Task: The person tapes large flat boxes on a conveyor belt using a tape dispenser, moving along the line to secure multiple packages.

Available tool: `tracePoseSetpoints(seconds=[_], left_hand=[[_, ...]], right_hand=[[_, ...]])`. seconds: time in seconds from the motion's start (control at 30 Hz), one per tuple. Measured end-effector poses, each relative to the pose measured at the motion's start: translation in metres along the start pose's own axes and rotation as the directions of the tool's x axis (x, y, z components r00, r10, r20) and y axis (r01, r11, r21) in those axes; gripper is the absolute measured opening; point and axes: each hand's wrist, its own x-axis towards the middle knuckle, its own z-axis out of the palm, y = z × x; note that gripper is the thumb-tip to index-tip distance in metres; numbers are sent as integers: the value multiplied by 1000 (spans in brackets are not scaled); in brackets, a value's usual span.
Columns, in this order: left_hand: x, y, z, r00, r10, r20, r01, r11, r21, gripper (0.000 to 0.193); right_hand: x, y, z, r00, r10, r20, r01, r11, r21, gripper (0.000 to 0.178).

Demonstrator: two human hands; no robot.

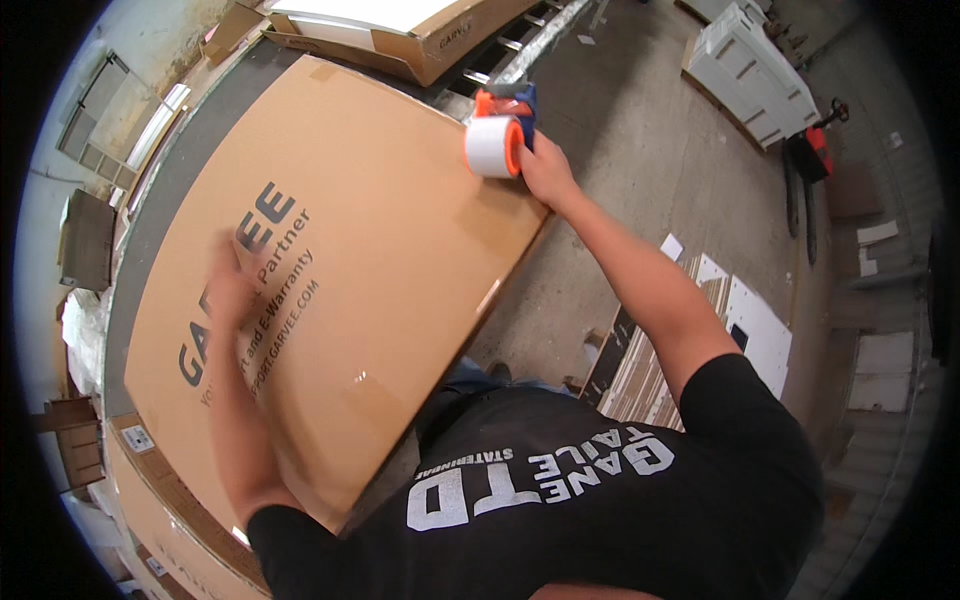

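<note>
A large flat cardboard box (400, 300) with dark printing lies closed before me. My right hand (548, 175) is wrapped round the handle of a blue and orange tape dispenser (530, 105). The dispenser carries a wide roll of white tape (492, 147) and sits at the box's far right edge. Over the left part of the box top is my left hand (232, 285), blurred by motion. Its fingers look apart, with nothing seen in them. Whether it touches the cardboard I cannot tell.
The box rests on a dark conveyor surface (225, 100). Beyond it stands an open carton (420, 50) with white panels. Another carton (150, 480) lies at the near left. To my right are stacked boards (690, 330), a white palletized stack (750, 75) and a red pallet jack (815, 155).
</note>
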Motion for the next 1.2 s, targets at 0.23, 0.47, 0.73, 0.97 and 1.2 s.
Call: tracePoseSetpoints(seconds=[0.23,0.47,0.73,0.97,1.2], left_hand=[[-187,46,156,779,529,336,-599,469,649,110],[-170,35,177,810,551,199,-509,496,703,106],[-167,33,171,748,635,196,-585,489,647,99],[-162,33,175,734,649,198,-599,483,639,95],[-159,30,173,751,626,210,-577,467,670,96]], right_hand=[[4,-28,20,1000,-1,-8,1,1000,-7,38],[-48,8,-30,959,140,-244,56,755,653,36],[-252,46,-124,900,413,140,-296,344,891,55],[-277,1,-134,861,366,353,-506,539,674,59],[-188,-42,-128,917,-300,264,338,935,-110,54]])
